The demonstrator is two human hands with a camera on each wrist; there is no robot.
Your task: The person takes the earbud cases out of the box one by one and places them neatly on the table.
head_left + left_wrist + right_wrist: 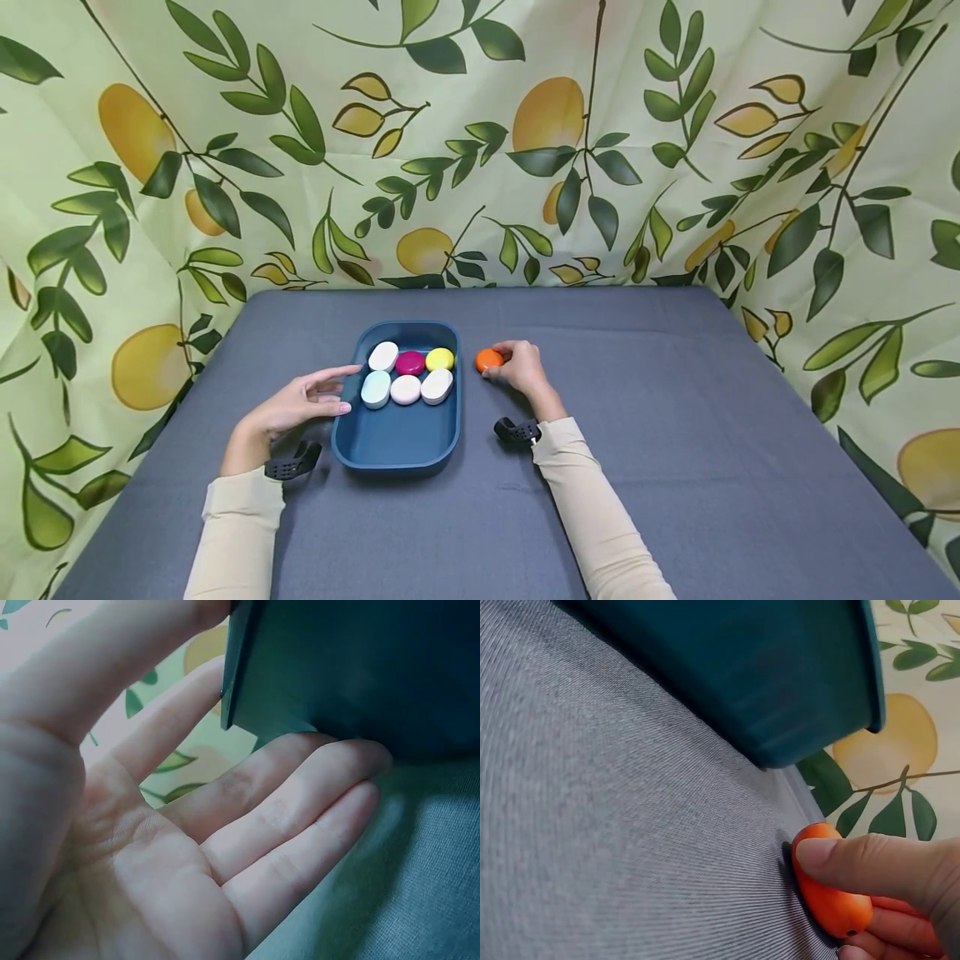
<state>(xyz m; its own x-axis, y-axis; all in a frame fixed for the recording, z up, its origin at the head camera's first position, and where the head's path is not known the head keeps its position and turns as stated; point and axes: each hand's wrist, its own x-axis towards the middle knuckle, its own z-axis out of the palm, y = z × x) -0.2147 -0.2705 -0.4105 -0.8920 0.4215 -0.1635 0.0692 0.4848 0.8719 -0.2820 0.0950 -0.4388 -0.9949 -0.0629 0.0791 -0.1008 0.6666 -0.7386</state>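
Meanwhile, a right hand (519, 367) pinches an orange pebble (489, 360) on the grey cloth just beside a blue tray (397, 442), which the flat-fingered left hand (296, 406) apparently steadies.

Orange pebble and blue tray

The smooth orange pebble (488, 360) lies centre frame, just right of the dark-blue tray (397, 437).
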